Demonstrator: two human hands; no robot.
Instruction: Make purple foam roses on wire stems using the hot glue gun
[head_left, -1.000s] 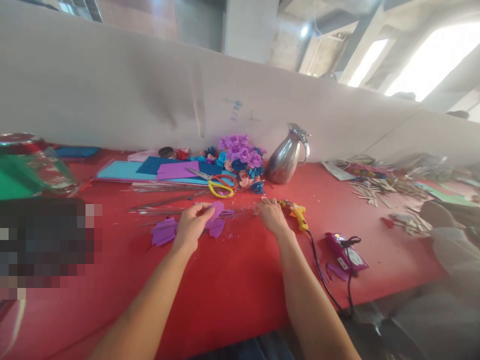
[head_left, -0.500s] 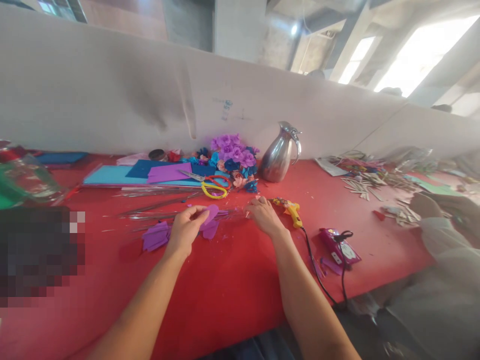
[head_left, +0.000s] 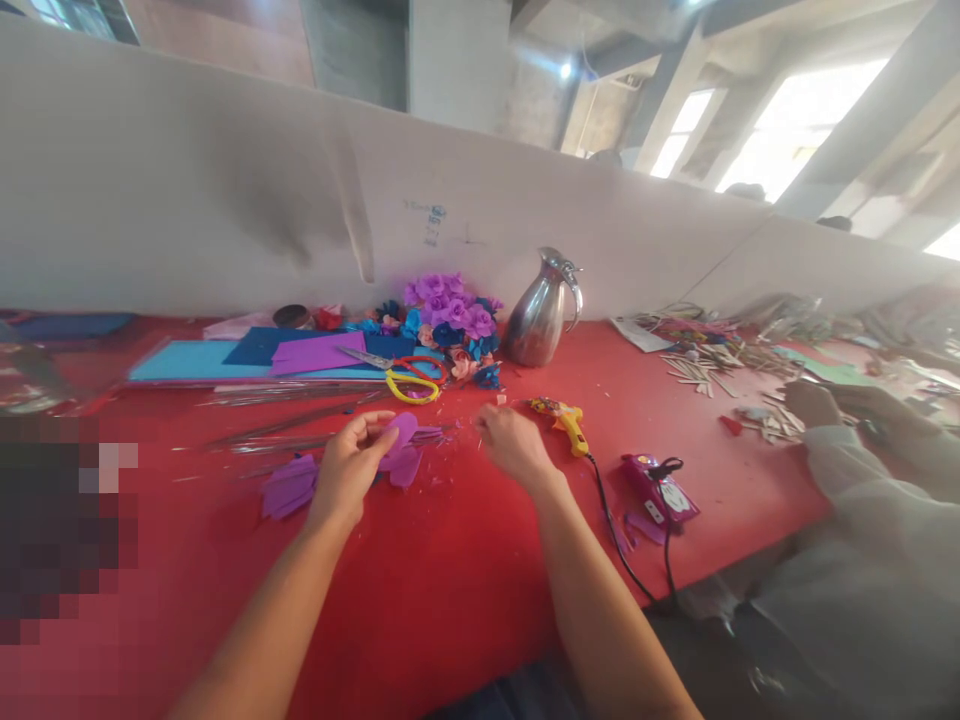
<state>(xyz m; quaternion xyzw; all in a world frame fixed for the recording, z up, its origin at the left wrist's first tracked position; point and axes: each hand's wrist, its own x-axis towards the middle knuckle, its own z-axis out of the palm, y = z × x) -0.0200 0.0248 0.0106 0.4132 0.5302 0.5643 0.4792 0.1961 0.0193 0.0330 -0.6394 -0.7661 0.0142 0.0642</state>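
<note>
My left hand (head_left: 351, 470) pinches a rounded purple paper petal (head_left: 403, 428) between thumb and fingers, just above the red table. More purple petals (head_left: 405, 468) lie close beneath it, and a stack of purple paper pieces (head_left: 289, 487) sits to its left. Across a small gap, my right hand (head_left: 515, 448) is closed, knuckles up; whatever its fingertips may hold is too small to make out. A yellow glue gun (head_left: 570, 430) rests to the right of that hand. Beyond both hands lie yellow-and-red-handled scissors (head_left: 411, 386) on coloured paper sheets (head_left: 187, 362).
Purple, blue and pink paper flowers (head_left: 454, 310) are heaped beside a metal pitcher (head_left: 537, 315). Thin wire stems (head_left: 277, 425) stretch left. A purple power box (head_left: 660, 490) with a black cord stands right, near wooden sticks (head_left: 701, 370) and another person's sleeve (head_left: 847, 470).
The whole view has shifted, with the scene sliding left. My right hand's fingers have curled in from a looser pose. My left hand keeps its hold on the purple petal.
</note>
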